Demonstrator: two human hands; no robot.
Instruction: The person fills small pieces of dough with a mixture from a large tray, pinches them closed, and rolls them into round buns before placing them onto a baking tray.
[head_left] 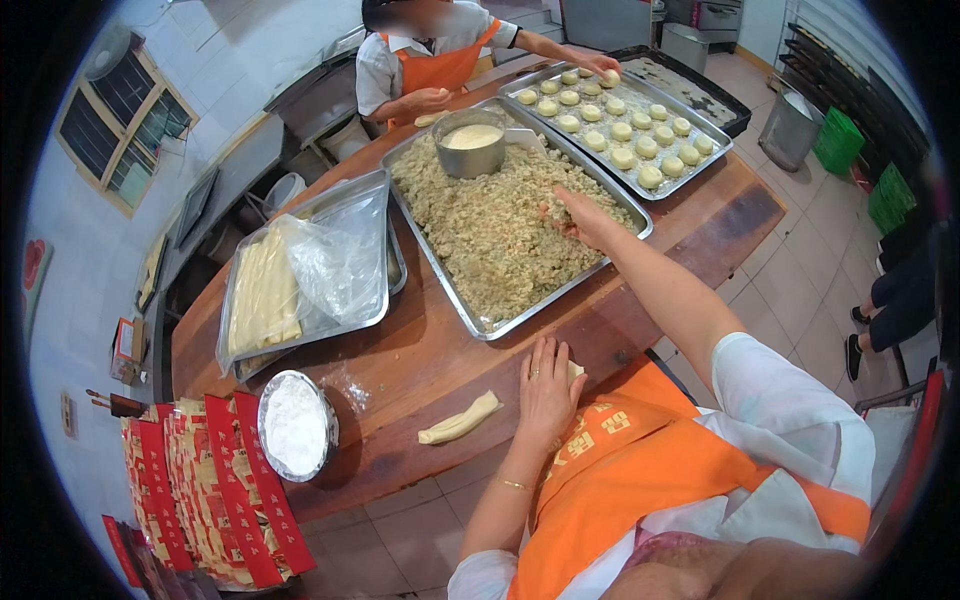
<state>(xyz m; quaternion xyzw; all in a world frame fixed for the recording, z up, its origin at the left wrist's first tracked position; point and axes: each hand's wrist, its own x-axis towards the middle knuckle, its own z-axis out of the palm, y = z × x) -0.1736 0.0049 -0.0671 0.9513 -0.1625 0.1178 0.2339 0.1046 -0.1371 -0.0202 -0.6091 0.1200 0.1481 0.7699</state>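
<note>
The left hand (pixel 546 392) lies flat, palm down, near the close edge of the wooden tabletop (pixel 430 345), its fingers spread and pressed onto a small piece of dough (pixel 575 371) that peeps out at the hand's right side. Its grip is open, closing on nothing. Just left of that hand, apart from it, lies a short roll of dough (pixel 459 419) on the bare wood.

The right hand (pixel 580 217) reaches far out over the big metal tray (pixel 455 298) in the middle of the tabletop, fingertips dipped into the crumbly greenish filling (pixel 500 225) that fills it. The fingers are bent together in the filling; whether they have pinched any up cannot be told.

At the far end of that tray a round metal bowl (pixel 470 145) of pale cream stands in the filling. To the right and farther off, a second tray (pixel 712 150) holds rows of small round pale cakes (pixel 622 130). Another person in an orange apron (pixel 432 66) stands at the far side, one hand (pixel 603 66) on a cake at that tray's far corner.

To the left, a tray (pixel 375 318) carries long strips of dough (pixel 262 295) under a loose clear plastic sheet (pixel 335 260). Nearer on the left stands a round tin of white flour (pixel 296 424), and beside it, off the tabletop's edge, a stack of red and gold paper boxes (pixel 205 490).
</note>
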